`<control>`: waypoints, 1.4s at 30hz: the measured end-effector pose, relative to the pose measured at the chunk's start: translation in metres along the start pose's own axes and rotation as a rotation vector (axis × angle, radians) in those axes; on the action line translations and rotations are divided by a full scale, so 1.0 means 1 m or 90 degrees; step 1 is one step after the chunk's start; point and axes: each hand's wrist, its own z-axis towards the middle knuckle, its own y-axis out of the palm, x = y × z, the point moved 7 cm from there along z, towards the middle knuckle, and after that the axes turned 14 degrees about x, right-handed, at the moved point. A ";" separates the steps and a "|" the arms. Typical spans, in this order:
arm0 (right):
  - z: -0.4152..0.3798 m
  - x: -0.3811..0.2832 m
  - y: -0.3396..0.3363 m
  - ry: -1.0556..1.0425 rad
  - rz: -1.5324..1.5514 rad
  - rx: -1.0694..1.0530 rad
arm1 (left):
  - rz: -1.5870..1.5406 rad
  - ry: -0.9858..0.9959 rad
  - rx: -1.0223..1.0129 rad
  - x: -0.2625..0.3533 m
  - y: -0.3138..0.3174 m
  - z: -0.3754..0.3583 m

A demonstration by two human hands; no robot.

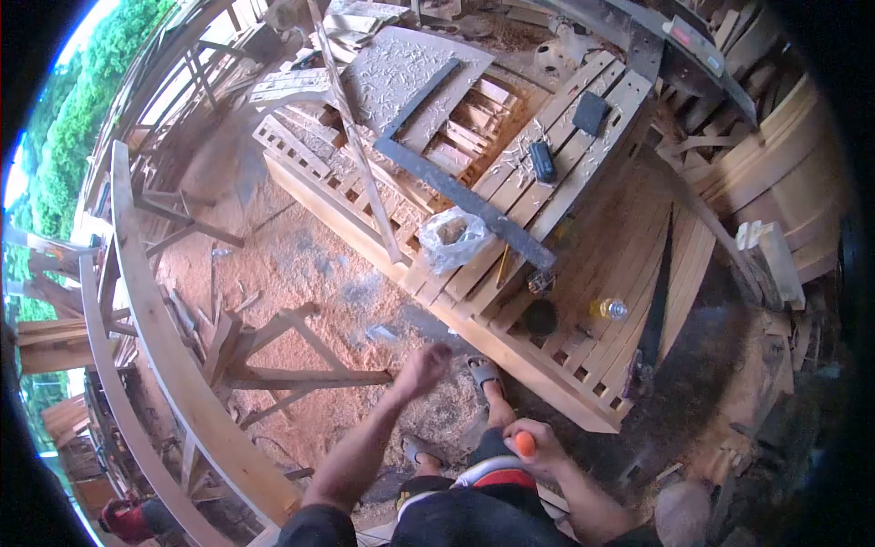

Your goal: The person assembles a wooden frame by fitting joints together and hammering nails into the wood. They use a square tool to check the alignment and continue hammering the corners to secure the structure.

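My right hand point(540, 448) is closed around a tool with an orange handle point(524, 444), held in front of my body. The rest of this tool is hidden by the hand. My left hand point(425, 368) is raised over the sawdust-covered floor, to the left of the slatted wooden frame point(428, 296). Its fingers look blurred, and nothing can be made out in them. Across the frame lies a large dark L-shaped square point(456, 193). A clear plastic bag point(453, 239), a pencil point(503, 264) and a small black case point(541, 162) rest on the slats.
A bottle of yellow liquid point(609, 309) stands on the boards at right. Wooden trestles point(305, 376) and long curved beams point(178, 369) occupy the left side. Shavings cover a panel point(401, 77) at the back. Stacked timber point(775, 155) lines the right edge.
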 end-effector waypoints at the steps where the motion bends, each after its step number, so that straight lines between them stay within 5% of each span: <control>1: -0.025 0.008 0.007 -0.022 -0.015 0.111 | 0.016 -0.016 -0.009 -0.003 -0.015 -0.016; 2: -0.055 0.010 0.009 -0.041 -0.033 0.223 | 0.054 -0.082 0.069 -0.017 -0.033 0.005; 3: 0.024 0.086 -0.078 0.015 -0.055 0.286 | 0.060 0.000 0.191 0.033 0.025 0.150; 5: -0.009 0.118 -0.070 0.168 -0.041 0.276 | 0.121 -0.019 0.266 0.038 0.013 0.197; 6: -0.028 0.116 -0.064 0.199 -0.063 0.252 | 0.156 0.066 0.249 0.012 0.018 0.216; 10: -0.025 0.089 -0.069 0.273 0.084 0.103 | 0.385 -0.075 0.062 -0.019 0.054 0.268; 12: -0.039 0.103 -0.055 0.438 0.419 0.021 | 0.400 -0.130 0.068 -0.018 0.058 0.267; 16: -0.053 0.060 -0.052 0.455 0.707 -0.141 | 0.370 -0.151 0.068 -0.025 0.062 0.265; 18: -0.066 0.088 -0.052 0.506 0.387 -0.096 | 0.329 -0.178 0.095 -0.015 0.050 0.258; 21: -0.049 0.021 -0.057 0.262 0.088 -0.069 | -0.073 -0.158 0.195 -0.041 0.035 0.255; 25: -0.074 0.018 -0.059 -0.028 -0.209 0.193 | -0.346 -0.231 0.196 -0.018 0.000 0.223; 31: -0.007 0.028 -0.040 0.343 0.126 0.196 | -0.523 -0.281 -0.029 0.026 -0.031 0.161; 36: 0.041 -0.001 -0.012 0.316 0.341 0.237 | -0.232 -0.162 -0.062 0.080 -0.132 0.043; 37: 0.034 -0.008 -0.008 0.282 0.421 0.194 | -0.204 0.026 -0.025 0.088 -0.155 0.018; 39: 0.040 -0.046 0.004 0.029 0.367 0.035 | 0.062 -0.154 -0.076 0.073 -0.207 -0.059; 42: 0.027 -0.083 0.029 -0.031 0.109 0.226 | 0.201 -0.197 -0.129 0.065 -0.265 -0.161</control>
